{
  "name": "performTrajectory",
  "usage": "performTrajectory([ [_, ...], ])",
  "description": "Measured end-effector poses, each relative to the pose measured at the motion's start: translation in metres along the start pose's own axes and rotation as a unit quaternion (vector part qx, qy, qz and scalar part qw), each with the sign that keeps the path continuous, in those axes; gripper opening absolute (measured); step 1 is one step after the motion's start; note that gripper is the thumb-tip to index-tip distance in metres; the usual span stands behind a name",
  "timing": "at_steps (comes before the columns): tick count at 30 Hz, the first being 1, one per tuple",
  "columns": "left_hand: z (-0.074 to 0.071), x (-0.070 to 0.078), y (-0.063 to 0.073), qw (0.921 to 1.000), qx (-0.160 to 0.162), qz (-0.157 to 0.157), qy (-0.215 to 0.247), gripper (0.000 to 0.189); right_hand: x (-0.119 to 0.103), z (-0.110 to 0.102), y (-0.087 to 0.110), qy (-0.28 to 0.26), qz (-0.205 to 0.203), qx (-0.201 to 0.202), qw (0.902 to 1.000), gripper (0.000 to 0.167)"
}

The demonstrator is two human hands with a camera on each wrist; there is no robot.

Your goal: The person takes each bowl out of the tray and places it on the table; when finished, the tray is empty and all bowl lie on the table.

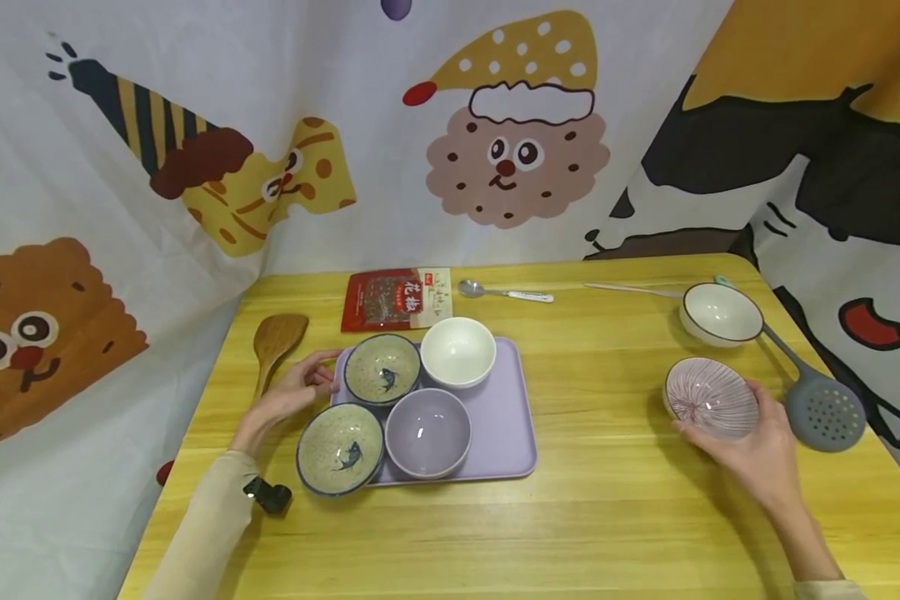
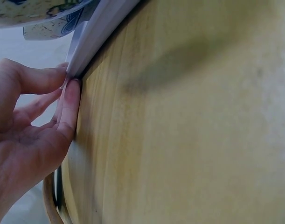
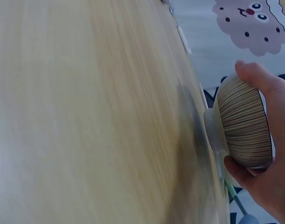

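Note:
My left hand (image 1: 288, 397) is at the left side of the purple tray (image 1: 508, 417). In the left wrist view, thumb and fingers pinch the tray's rim (image 2: 90, 44). On the tray stand two speckled bowls with blue fish, one at the back (image 1: 375, 358) and one at the front (image 1: 330, 454) jutting past its left edge, plus a white bowl (image 1: 457, 354) and a plain purple bowl (image 1: 429, 437). My right hand (image 1: 765, 450) grips a striped bowl (image 1: 708, 398) by its side, held above the table with its opening up; the ribbed outside (image 3: 245, 126) shows in the right wrist view.
A brown-rimmed white bowl (image 1: 720, 315) stands at the back right, by a grey slotted turner (image 1: 825, 412) and a thin pale stick (image 1: 630, 289). Behind the tray lie a red spice packet (image 1: 390, 300) and a spoon (image 1: 502, 292). A wooden spatula (image 1: 279, 337) lies left.

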State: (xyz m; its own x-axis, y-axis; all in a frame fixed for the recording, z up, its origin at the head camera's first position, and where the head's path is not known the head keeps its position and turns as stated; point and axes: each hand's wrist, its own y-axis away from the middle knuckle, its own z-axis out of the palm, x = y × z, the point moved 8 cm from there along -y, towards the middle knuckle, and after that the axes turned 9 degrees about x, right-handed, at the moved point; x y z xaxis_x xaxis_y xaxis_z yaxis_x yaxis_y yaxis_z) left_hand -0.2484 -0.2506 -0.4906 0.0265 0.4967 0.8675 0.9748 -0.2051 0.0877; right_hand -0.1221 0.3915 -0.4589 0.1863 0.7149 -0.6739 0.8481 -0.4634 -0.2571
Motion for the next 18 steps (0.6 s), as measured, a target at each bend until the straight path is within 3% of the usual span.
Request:
performTrajectory([
  [6,0.002,-0.001,0.0,1.0,0.002,0.003,-0.004,0.064,0.013,-0.009,-0.007,0.024,0.042,0.024,0.9985,0.116],
  [18,0.001,0.0,0.001,1.0,-0.002,-0.003,0.001,0.065,0.032,-0.018,-0.02,0.057,0.135,0.025,0.9889,0.125],
])
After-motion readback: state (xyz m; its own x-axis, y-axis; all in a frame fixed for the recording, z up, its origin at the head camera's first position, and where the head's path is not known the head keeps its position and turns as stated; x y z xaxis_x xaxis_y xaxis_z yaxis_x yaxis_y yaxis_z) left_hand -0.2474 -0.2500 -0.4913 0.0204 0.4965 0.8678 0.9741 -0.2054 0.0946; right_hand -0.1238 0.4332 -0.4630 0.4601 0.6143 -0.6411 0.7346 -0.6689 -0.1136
